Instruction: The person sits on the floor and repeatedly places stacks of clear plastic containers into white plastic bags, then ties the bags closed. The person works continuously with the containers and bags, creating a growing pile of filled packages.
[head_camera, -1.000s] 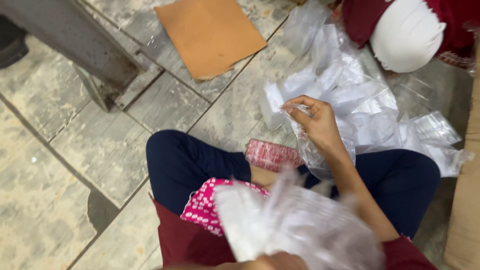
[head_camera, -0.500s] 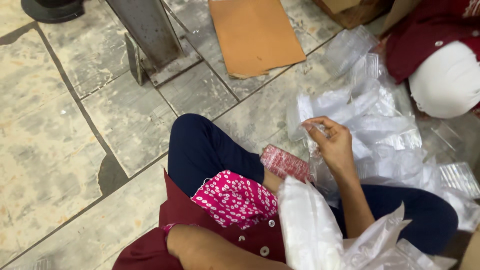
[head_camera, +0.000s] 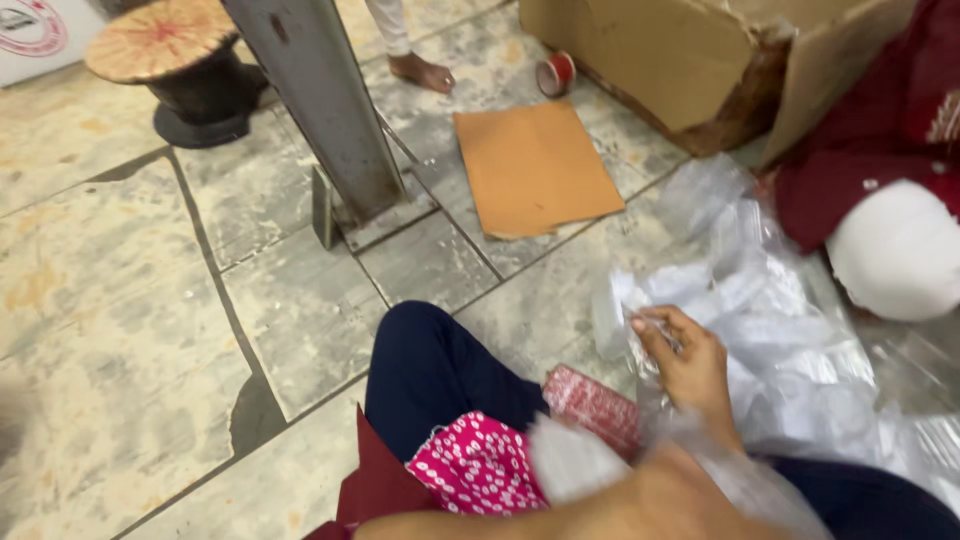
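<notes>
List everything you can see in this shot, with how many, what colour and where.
clear plastic bags: a heap, translucent white, floor at right
cardboard sheet: one, orange-brown, flat on the floor tiles
cardboard box: one, brown, top right
tape roll: one, red, beside the box
metal post: one, grey, standing on a base plate
wooden spool: one, tan top on dark base, top left
bare foot: one, another person's, top centre
white bundle: one, at far right on dark red cloth
red patterned packet: one, by the knee
pink dotted cloth: one, on the lap
right hand: pinching a clear bag from the heap
left hand: out of view; only the forearm shows, bottom edge
</notes>
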